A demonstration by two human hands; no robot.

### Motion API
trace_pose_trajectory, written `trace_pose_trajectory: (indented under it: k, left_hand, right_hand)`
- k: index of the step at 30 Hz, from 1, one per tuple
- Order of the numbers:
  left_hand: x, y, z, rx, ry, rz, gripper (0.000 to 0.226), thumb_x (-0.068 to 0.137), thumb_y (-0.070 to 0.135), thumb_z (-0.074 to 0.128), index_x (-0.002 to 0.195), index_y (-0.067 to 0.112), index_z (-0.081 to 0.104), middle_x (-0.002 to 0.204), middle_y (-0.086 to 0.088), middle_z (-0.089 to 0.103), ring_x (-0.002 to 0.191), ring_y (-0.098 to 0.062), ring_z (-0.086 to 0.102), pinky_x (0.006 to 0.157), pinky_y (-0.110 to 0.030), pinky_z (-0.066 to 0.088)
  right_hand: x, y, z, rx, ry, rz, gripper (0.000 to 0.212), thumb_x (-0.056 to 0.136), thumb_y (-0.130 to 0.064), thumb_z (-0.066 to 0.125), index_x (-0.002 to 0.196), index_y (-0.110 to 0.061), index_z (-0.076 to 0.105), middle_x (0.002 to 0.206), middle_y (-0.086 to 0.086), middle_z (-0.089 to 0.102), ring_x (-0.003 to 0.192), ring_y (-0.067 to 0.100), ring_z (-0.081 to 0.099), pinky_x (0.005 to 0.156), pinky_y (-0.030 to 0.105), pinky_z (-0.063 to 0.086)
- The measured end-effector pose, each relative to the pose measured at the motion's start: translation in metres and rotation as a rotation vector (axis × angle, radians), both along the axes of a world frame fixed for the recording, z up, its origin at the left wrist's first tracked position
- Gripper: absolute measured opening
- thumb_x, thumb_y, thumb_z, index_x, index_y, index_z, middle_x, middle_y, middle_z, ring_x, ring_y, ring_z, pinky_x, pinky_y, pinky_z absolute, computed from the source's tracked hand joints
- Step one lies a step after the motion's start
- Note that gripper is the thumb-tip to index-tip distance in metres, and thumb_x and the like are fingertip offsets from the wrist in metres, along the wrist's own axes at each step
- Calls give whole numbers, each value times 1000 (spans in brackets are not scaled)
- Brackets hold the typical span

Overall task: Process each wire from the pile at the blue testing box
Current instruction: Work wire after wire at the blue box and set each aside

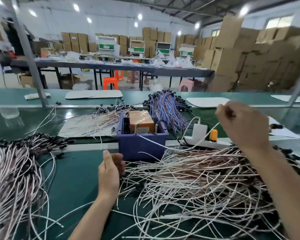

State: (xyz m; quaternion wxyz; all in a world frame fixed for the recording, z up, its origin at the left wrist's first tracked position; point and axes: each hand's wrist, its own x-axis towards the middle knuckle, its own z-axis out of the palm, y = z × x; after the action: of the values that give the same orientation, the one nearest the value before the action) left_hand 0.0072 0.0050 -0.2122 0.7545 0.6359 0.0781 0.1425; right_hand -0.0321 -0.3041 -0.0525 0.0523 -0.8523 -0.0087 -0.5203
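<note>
Green bench (76, 170): is running across the whole lower half of the frame and carrying everything listed below.
Right-hand pile (206, 184): is sprawling over the lower right, loose and tangled. I am judging it to be the stock waiting its turn, and it is large, so most of the work is looking undone.
Left-hand pile (12, 167): is lying at the lower left with its black ends gathered toward the top. It is looking tidier, so I am taking it for finished pieces, though nothing is proving that.
Loose spread (97, 122): is fanning over a grey sheet just behind the box, left of centre. Its status is not showing.
Blue-and-red bundle (164, 108): is arching behind the box, upper centre, apparently untouched.
Blue testing box (142, 144): is sitting mid-frame between the piles, open-topped, with an orange block (141, 120) inside and metal posts standing at its front rim.
Right hand (242, 123): is hovering raised at the right of the frame, fingers curled and pinching a white wire.
Left hand (111, 168): is hovering just beside the box's lower left corner, thumb up and fingers curled. I cannot tell whether it is holding anything.
Power strip (206, 142): is lying just right of the box, with plugs in it.
White wire (152, 142): is stretching from the box's front rim down to the pile edge and up to the right hand. One piece is at the box now.
</note>
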Motion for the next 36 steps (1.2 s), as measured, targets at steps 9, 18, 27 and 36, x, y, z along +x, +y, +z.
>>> trace_pose_trajectory:
  k: [9,18,27,36]
  left_hand:
    - [0,0,2,-18,-18,-21,61,107,51,27,90,8,66,61,3,63,55,-10,58,55,-29,48]
    - [-3,14,5,-177,-21,47,57,107,51,28,85,12,65,58,3,60,49,-12,54,51,-29,46]
    - [-31,-3,12,509,-592,20,62,109,45,24,60,22,55,52,5,52,43,-6,47,46,-16,35]
    - [-21,-7,15,95,-127,-109,48,99,58,36,95,29,74,82,3,74,68,-13,68,60,-24,54]
  right_hand:
    - [-16,67,-81,98,436,262,32,103,-37,45,105,-20,71,103,-5,72,95,13,64,91,33,46]
    - [-4,188,-141,-222,955,542,31,102,-44,51,126,-27,60,137,-2,51,127,23,46,106,41,33]
    - [-1,175,-145,218,600,572,19,106,-41,37,102,-34,54,90,-18,61,92,-1,50,88,20,38]
    - [-9,162,-150,433,520,558,11,98,-51,44,89,-44,45,83,-24,53,92,-3,51,72,15,39]
